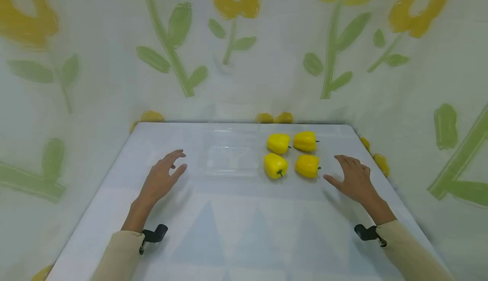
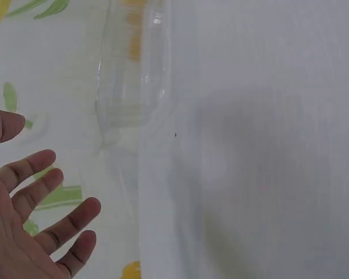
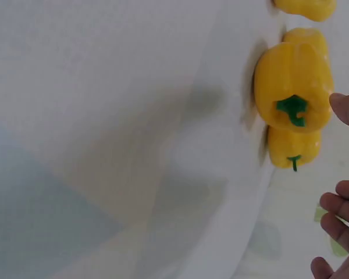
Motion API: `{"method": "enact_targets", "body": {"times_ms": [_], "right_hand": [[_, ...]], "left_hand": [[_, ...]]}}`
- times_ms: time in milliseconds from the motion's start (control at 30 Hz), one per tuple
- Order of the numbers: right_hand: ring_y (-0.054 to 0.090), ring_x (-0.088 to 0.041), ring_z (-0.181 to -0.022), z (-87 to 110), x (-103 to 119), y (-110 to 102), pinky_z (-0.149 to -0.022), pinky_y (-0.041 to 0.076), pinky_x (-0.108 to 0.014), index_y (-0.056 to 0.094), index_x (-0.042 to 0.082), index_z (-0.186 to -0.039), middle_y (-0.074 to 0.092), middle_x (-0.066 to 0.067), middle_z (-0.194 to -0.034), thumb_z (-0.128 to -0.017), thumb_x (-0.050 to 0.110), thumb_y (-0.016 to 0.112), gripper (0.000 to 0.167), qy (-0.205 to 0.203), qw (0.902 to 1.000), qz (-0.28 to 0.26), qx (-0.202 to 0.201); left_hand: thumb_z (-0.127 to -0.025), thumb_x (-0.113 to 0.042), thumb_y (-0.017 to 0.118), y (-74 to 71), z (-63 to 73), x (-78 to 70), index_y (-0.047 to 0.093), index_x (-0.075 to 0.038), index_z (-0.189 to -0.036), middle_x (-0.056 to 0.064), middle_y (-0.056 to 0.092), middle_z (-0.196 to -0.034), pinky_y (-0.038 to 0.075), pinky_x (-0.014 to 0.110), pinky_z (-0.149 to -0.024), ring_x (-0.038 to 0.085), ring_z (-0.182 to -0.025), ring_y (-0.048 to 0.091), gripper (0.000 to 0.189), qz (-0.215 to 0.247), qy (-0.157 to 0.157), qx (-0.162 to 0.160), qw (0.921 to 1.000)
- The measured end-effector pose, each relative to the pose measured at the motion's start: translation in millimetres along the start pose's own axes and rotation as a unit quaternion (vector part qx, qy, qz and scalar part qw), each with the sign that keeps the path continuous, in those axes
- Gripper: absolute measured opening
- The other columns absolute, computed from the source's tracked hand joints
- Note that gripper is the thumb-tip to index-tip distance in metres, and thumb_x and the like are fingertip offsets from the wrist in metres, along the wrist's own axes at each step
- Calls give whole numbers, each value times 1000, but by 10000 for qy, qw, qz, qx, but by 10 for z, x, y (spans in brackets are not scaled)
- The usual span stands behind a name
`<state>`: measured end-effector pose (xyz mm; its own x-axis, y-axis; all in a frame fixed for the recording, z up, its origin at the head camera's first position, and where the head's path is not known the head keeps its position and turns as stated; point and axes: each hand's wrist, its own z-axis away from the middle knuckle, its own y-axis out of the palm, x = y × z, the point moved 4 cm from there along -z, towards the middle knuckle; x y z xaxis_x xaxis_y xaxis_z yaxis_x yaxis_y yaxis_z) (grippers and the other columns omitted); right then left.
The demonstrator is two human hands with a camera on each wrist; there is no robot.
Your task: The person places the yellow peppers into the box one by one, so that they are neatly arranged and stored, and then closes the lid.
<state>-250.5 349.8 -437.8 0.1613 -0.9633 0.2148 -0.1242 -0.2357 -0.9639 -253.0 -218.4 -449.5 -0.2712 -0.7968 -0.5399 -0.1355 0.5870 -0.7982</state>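
On the white table lie several yellow bell peppers with green stems; the front right bell pepper point(image 1: 307, 166) is closest to my right hand point(image 1: 352, 178). That hand hovers to the right of them, fingers spread and holding nothing. The right wrist view shows a bell pepper point(image 3: 294, 81) close to the thumb. Left of the peppers stands a clear plastic box point(image 1: 231, 158), see-through and hard to make out. My left hand point(image 1: 162, 178) is held left of the box, apart from it, with loose fingers. In the left wrist view the fingers point(image 2: 70, 224) grip nothing.
The table's point(image 1: 244, 230) far edge runs just behind the box and peppers. A cloth backdrop point(image 1: 267, 77) with yellow flowers and green leaves surrounds it. Black straps with camera mounts point(image 1: 154, 233) sit on both wrists.
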Motion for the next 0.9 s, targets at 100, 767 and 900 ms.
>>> {"method": "enact_targets", "body": {"times_ms": [100,767,900], "right_hand": [[29,-50,-132,-23,72,41,-97,17,-71,41,-3,-146,38,-28,-147,-90,59,66,87,-62,9999,-93,46],[30,-45,-133,-112,367,109,-98,19,-68,44,2,-146,45,-24,-144,-84,51,77,86,-449,9979,-223,415],[30,-46,-133,-121,353,114,-97,19,-69,45,2,-145,46,-25,-143,-84,49,78,84,-452,9978,-227,424]], "left_hand": [[-103,-43,53,70,25,-16,49,-17,-147,9,42,-155,45,54,-87,32,-110,56,51,338,-83,-15,9994],[-102,-34,60,511,229,55,48,-26,-150,-5,43,-155,44,54,-94,27,-113,57,51,1313,-432,70,9904],[-102,-34,60,526,237,36,49,-24,-150,-8,40,-156,45,53,-91,26,-112,57,50,1280,-243,-32,9915]]}}
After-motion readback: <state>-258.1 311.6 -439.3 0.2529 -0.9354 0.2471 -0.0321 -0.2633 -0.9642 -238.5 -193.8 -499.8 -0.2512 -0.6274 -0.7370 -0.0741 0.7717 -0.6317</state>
